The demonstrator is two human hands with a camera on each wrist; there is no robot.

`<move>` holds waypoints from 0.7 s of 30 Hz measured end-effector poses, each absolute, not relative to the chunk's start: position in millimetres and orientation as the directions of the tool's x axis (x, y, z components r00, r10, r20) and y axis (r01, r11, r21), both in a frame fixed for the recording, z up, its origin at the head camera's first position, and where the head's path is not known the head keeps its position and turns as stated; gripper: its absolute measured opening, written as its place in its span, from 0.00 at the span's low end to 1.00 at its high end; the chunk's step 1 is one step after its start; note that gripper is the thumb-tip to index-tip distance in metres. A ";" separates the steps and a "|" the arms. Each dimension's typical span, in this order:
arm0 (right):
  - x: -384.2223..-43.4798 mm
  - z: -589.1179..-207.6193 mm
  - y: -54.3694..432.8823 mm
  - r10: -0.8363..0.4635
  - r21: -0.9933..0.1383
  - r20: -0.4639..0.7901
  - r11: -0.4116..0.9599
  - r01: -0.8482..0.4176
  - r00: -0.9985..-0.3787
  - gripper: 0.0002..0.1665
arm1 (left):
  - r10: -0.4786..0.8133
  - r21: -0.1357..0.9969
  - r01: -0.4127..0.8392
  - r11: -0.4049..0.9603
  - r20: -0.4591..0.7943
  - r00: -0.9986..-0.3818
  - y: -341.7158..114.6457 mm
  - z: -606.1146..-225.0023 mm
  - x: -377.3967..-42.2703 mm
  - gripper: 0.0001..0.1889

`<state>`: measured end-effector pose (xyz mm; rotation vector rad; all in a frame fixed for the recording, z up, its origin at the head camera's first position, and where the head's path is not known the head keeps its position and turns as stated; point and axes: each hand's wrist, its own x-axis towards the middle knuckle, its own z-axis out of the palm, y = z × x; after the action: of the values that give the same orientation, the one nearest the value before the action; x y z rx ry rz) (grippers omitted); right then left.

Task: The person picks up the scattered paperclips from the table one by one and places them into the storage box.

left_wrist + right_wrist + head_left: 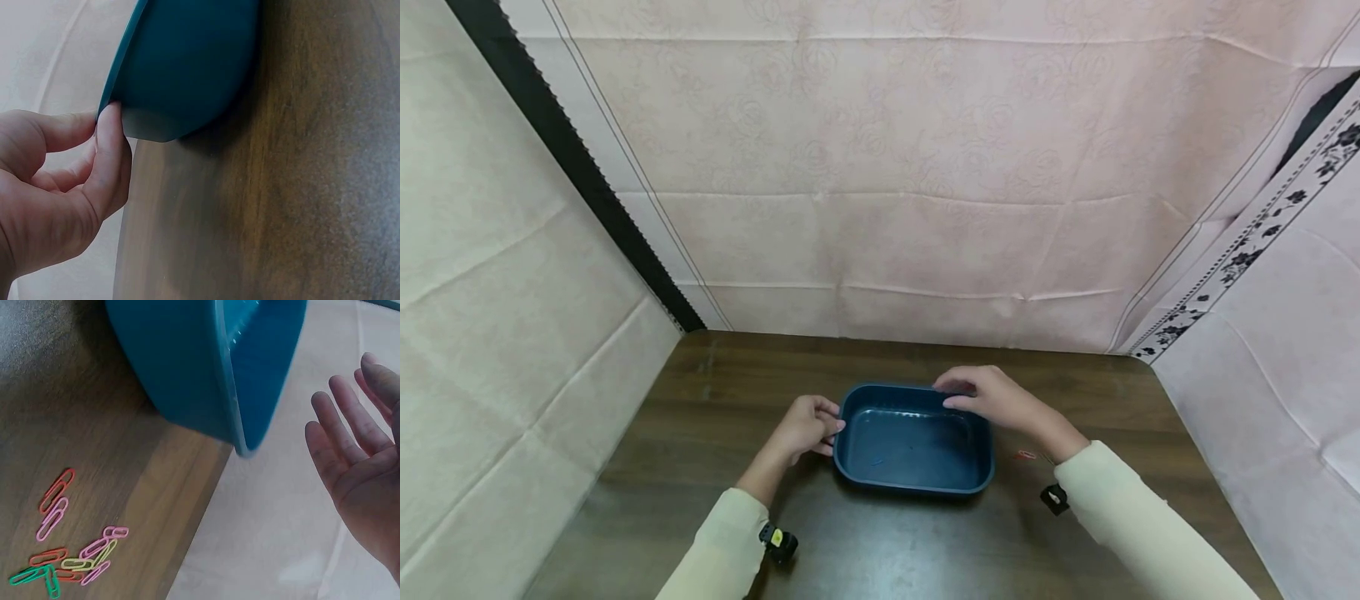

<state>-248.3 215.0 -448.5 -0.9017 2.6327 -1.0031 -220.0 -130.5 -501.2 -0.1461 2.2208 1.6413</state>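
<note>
A dark blue, rounded rectangular plastic tray (917, 450) sits on the wooden table. My left hand (808, 429) pinches its left rim between thumb and fingers, and the left wrist view shows this hand (62, 181) from the side. Over the tray's far right corner hovers my right hand (988, 396). In the right wrist view that hand (362, 444) has its fingers extended, apart from the tray (187, 369), with nothing in them. Several coloured paper clips (53, 519) lie on the table to the tray's right; the right arm hides most in the head view.
Pale patterned cloth (887, 167) hangs behind the wooden table (715, 500), with more cloth at both sides. A red paper clip (1025, 454) shows beside my right forearm. Inside the tray, a small mark on the floor is too faint to identify.
</note>
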 end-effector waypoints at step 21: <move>-236.7 -461.1 281.1 -0.374 -0.667 0.124 0.654 -0.356 -0.919 0.16 | 0.151 0.900 -0.297 0.320 -0.358 -0.921 -131.6 -500.2 -221.7 0.12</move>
<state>-236.7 281.1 -461.1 -0.6263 2.8346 -1.1350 -221.7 -131.6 -500.2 -0.1298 2.2149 1.6307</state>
